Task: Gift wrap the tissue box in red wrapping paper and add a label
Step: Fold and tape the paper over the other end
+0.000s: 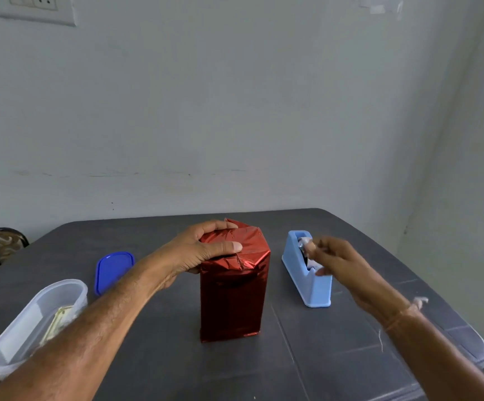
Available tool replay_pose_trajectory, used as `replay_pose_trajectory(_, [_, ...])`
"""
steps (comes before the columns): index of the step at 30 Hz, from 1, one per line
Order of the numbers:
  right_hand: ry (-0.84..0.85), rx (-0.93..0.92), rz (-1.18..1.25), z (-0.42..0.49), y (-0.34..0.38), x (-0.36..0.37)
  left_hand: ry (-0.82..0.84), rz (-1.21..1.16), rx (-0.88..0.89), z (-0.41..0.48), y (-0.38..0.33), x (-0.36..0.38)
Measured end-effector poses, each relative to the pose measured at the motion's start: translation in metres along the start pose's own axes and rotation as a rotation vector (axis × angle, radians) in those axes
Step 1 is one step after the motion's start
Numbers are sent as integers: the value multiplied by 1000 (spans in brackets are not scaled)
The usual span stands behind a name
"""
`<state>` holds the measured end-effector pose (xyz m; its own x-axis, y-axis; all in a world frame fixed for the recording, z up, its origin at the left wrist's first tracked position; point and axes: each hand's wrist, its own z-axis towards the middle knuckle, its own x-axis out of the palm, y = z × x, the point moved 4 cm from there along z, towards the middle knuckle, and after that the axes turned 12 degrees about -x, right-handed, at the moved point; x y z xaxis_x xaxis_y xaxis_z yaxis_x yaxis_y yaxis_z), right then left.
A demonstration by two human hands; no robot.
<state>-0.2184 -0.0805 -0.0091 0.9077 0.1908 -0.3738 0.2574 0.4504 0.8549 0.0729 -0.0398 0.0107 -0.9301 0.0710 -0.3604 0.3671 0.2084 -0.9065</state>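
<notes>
The tissue box stands upright in the middle of the dark table, covered in shiny red wrapping paper. Its top end shows folded, creased flaps. My left hand grips that top, thumb pressed flat on the folds and fingers curled over the far edge. To the right stands a light blue tape dispenser. My right hand, blurred, is over the dispenser, with thumb and fingertips pinching at the tape near the roll and cutter. The tape strip itself is hard to make out.
A clear oval plastic container with paper items inside sits at the front left, its blue lid lying behind it. The dark table has a rounded edge at the right. A wall stands close behind.
</notes>
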Motion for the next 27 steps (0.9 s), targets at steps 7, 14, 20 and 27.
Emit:
replay_pose_trajectory(7, [572,-224,-304,76,104,52,-19,-7,-3,-3,-3,3])
replay_pose_trajectory(14, [830,-137,-522,104,107,84,-23,-7,21,-4,-4,3])
replay_pose_trajectory(20, [880,-109,-614,105,106,91,-14,9,32,-5,-5,2])
replay_pose_trajectory(27, [862,-219,-885,112,105,100,-7,11,67,-3,-7,4])
